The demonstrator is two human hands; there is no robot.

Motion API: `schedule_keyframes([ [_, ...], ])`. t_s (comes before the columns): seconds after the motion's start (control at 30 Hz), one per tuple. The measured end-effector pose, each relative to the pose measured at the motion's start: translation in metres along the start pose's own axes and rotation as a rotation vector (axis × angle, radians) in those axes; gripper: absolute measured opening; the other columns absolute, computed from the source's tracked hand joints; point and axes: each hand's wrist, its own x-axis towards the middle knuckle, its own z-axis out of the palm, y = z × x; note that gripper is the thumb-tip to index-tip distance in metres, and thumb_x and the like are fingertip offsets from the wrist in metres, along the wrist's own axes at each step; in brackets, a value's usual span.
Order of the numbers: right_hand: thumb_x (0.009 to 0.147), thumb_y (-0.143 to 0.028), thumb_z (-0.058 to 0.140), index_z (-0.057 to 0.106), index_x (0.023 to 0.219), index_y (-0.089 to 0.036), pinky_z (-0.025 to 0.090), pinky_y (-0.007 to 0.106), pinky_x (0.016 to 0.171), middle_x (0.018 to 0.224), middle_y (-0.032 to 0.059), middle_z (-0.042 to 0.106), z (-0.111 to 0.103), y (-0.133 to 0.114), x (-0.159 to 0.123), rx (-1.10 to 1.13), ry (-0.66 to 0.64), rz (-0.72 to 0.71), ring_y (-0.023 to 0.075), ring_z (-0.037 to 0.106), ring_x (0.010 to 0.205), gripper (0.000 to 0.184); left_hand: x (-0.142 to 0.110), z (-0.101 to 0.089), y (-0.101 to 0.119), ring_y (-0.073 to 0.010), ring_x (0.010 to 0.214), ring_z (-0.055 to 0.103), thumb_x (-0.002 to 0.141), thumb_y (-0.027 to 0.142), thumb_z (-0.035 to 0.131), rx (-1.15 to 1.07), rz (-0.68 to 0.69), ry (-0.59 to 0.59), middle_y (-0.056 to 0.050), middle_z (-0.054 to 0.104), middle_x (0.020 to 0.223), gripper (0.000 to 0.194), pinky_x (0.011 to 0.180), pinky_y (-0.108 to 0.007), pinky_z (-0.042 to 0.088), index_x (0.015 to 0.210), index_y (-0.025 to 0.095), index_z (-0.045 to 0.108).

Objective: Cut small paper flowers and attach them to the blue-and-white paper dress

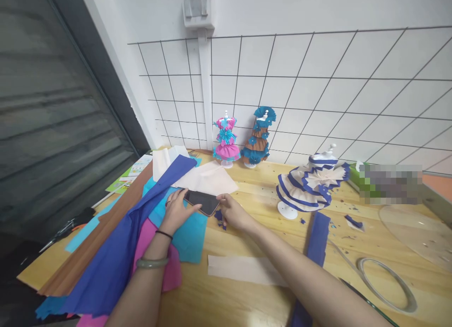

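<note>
Both of my hands grip a dark smartphone (203, 202), one at each end, with its screen facing up. My left hand (178, 208) has its thumb along the near edge and its fingers at the left end. At the right end, my right hand (229, 210) pinches the corner between thumb and fingers. Beneath and left of the phone lie sheets of crepe paper: turquoise (192, 240), dark blue (116, 251), brown (95, 223) and cream (208, 176). Some dark blue scraps (221, 219) lie beside my right hand.
Small dress forms in pink (226, 150), teal-brown (257, 146) and cream-blue (310, 183) paper dresses stand on the wooden table (247, 303). A cream strip (243, 269), blue strip (318, 237) and tape roll (409, 299) lie nearer. Scissors (65, 230) are at left; a wire grid (300, 77) covers the wall.
</note>
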Motion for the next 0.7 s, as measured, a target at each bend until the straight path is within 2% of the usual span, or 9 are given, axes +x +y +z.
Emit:
schedule_keyframes([
  [0.07, 0.064, 0.003, 0.033, 0.035, 0.091, -0.021, 0.034, 0.015, 0.032, 0.084, -0.0014, 0.061, -0.001, 0.001, -0.003, 0.044, -0.01, -0.016, 0.0008, 0.038, 0.029, 0.036, -0.002, -0.001, 0.001, -0.031, 0.118, 0.038, 0.06, 0.056, 0.061, 0.006, 0.001, -0.041, -0.015, 0.047, 0.124, 0.076, 0.094, -0.042, 0.032, 0.123, 0.017, 0.043],
  [0.13, 0.061, 0.002, 0.033, 0.034, 0.09, -0.021, 0.033, 0.015, 0.031, 0.085, -0.0014, 0.061, -0.001, 0.001, -0.006, 0.081, -0.024, -0.027, 0.0008, 0.037, 0.029, 0.037, -0.003, -0.002, 0.002, -0.0326, 0.12, 0.034, 0.058, 0.058, 0.062, 0.018, -0.012, -0.083, -0.015, 0.043, 0.127, 0.081, 0.094, -0.043, 0.031, 0.125, 0.018, 0.041],
  [0.37, 0.057, -0.001, 0.033, 0.036, 0.09, -0.021, 0.031, 0.016, 0.029, 0.103, 0.0035, 0.057, -0.003, -0.002, -0.016, 0.147, -0.039, -0.076, -0.0003, 0.037, 0.029, 0.039, -0.003, -0.002, 0.005, -0.0337, 0.121, 0.031, 0.057, 0.056, 0.064, 0.047, -0.065, -0.123, -0.015, 0.04, 0.129, 0.081, 0.095, -0.043, 0.027, 0.127, 0.021, 0.04],
  [0.6, 0.06, -0.003, 0.033, 0.037, 0.091, -0.02, 0.032, 0.016, 0.03, 0.093, 0.002, 0.06, -0.001, 0.009, -0.029, 0.09, 0.008, -0.104, 0.002, 0.038, 0.031, 0.036, -0.007, -0.003, 0.014, -0.0333, 0.121, 0.031, 0.057, 0.057, 0.063, 0.079, 0.003, -0.15, -0.013, 0.042, 0.129, 0.082, 0.095, -0.045, 0.025, 0.127, 0.022, 0.039],
  [0.7, 0.062, -0.003, 0.033, 0.04, 0.093, -0.019, 0.035, 0.018, 0.033, 0.097, 0.0052, 0.061, -0.008, 0.016, -0.032, 0.024, 0.06, -0.108, 0.0052, 0.045, 0.037, 0.036, -0.008, -0.002, 0.017, -0.033, 0.121, 0.031, 0.059, 0.059, 0.06, 0.1, 0.017, -0.158, -0.013, 0.043, 0.129, 0.081, 0.096, -0.045, 0.023, 0.128, 0.021, 0.039],
])
